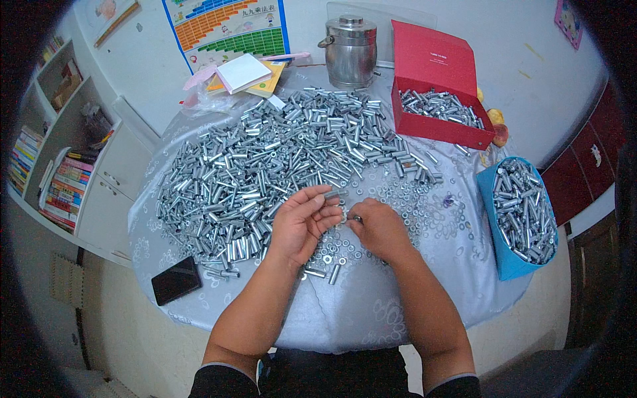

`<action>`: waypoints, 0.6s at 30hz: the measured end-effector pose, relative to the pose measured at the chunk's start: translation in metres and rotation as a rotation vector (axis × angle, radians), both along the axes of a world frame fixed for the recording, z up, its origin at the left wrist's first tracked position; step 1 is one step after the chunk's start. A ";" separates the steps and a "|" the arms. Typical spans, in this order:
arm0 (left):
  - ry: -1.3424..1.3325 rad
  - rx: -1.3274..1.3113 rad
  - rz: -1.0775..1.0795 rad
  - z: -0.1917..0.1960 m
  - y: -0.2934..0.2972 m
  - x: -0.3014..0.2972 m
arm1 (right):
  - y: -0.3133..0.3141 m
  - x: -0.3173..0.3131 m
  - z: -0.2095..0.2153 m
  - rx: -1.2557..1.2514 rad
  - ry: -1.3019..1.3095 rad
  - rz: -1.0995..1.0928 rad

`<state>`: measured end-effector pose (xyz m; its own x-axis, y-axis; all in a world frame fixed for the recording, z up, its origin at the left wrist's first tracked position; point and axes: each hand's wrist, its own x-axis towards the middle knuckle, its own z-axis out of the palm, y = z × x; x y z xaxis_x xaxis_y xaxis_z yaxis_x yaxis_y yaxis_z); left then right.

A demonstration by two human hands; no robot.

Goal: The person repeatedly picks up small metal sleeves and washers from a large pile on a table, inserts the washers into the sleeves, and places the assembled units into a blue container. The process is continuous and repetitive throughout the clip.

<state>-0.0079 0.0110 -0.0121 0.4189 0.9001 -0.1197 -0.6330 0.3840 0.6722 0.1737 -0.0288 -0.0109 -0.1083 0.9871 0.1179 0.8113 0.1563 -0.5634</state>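
Note:
My left hand [306,222] is turned partly palm up, thumb and forefinger pinching a short silvery metal sleeve [337,194]. Close beside it, my right hand [381,231] is curled with its back upward. A small metal piece with a round dark end [357,218] pokes out of its fingers, and the rest is hidden. A large heap of loose metal sleeves [265,156] spreads beyond and to the left of my hands. Flat washers [405,202] are scattered under and to the right of them. Near my left wrist lie a few single sleeves [334,273].
A blue fabric bin [491,219] full of sleeves stands at the right edge. Behind it is an open red box [438,129], also holding sleeves. A steel lidded pot [350,56], notebooks [244,71] and a black phone [176,280] rest around the heap on the cloth-covered table [358,322].

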 end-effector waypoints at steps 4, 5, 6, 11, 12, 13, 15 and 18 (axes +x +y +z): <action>0.032 -0.013 0.003 0.000 0.000 0.001 | 0.001 0.001 -0.009 0.035 -0.022 0.006; 0.029 -0.014 -0.004 0.001 0.000 0.001 | 0.002 0.002 -0.009 0.042 -0.015 0.013; 0.025 -0.015 -0.011 0.001 -0.001 0.000 | 0.001 0.005 -0.005 0.016 0.179 -0.029; 0.017 -0.006 -0.049 -0.001 -0.001 0.002 | -0.004 0.015 0.018 -0.079 0.952 -0.118; 0.013 -0.004 -0.061 -0.002 -0.002 0.003 | -0.005 0.015 0.020 -0.111 0.999 -0.098; 0.017 -0.006 -0.059 -0.001 -0.003 0.003 | -0.005 0.014 0.020 -0.144 1.048 -0.080; 0.023 -0.011 -0.057 0.000 -0.004 0.004 | -0.007 0.013 0.023 -0.181 1.115 -0.057; 0.025 -0.009 -0.058 0.004 -0.005 0.004 | -0.008 0.011 0.024 -0.188 1.157 -0.043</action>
<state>-0.0035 0.0059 -0.0084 0.4669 0.8733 -0.1389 -0.5930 0.4258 0.6834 0.1847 -0.0368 0.0132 0.0012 0.9997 -0.0240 -0.1970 -0.0233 -0.9801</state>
